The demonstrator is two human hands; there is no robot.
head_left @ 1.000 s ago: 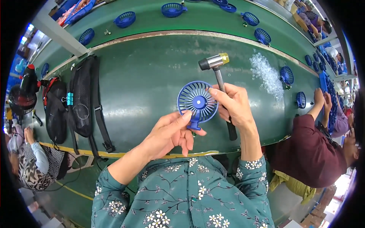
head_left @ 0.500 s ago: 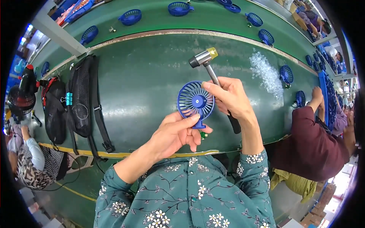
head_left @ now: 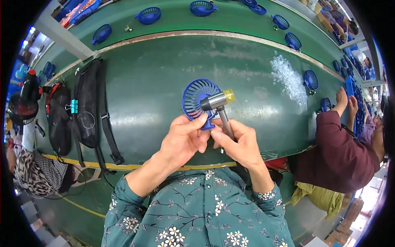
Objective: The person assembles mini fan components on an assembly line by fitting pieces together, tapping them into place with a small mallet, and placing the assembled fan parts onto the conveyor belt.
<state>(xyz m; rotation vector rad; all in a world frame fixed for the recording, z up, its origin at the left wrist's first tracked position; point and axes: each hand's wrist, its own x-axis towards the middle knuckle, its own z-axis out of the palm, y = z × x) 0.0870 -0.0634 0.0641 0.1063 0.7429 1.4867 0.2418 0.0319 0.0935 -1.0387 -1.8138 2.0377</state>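
My left hand (head_left: pixel 180 140) is closed on the lower neck of a round blue fan housing (head_left: pixel 192 95), whose slatted cage tilts up over the green table. A mallet (head_left: pixel 216 101) with a steel head, one black face and one yellow face lies in my right hand (head_left: pixel 242 147). Its head overlaps the right side of the cage in view; whether they touch I cannot tell. My right thumb and fingertips are at the foot of the housing, beside the left fingers. A small pale bit shows below the right fingers, too small to name.
Small clear plastic pieces (head_left: pixel 289 80) lie heaped at the right, with a loose blue housing (head_left: pixel 311 80) beside them. Several more housings sit on the green conveyor (head_left: pixel 173 22) beyond. Black bags (head_left: pixel 87 109) and a black-red fan (head_left: pixel 24 103) stand left. A co-worker's maroon sleeve (head_left: pixel 335 144) is right.
The mallet head has come down toward me, over the housing. My right hand has moved from the cage's rim to its foot. Housings on the conveyor have shifted right.
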